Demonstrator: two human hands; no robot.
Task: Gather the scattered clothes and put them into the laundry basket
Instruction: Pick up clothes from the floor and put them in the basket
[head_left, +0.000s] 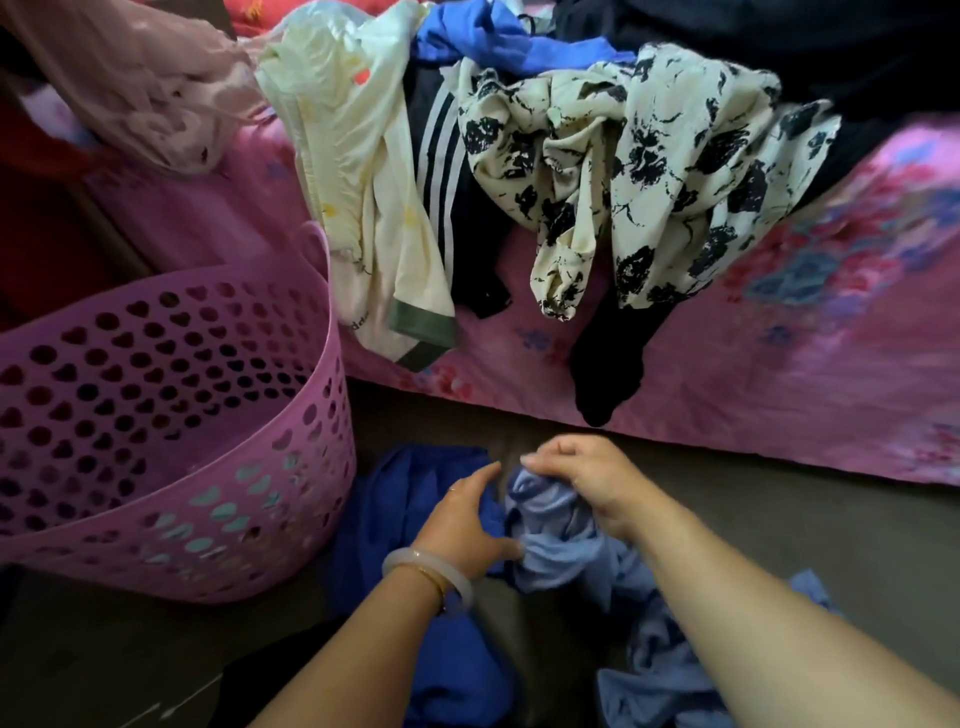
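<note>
Down on the floor, the right hand (587, 480) pinches a bunch of the light blue cloth (561, 545) in its closed fingers. The left hand (462, 525) is spread open, touching its side. One dark blue cloth (405, 499) lies beside. One pink basket (171, 431) stands left. Several clothes hang off the bed (779, 374).

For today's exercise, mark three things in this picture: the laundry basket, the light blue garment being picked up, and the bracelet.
laundry basket (171, 415): head view, on its perforated pink wall.
light blue garment (558, 540): head view, on the bunched fabric between the hands.
bracelet (431, 566): head view, on the pale band at the left wrist.
</note>
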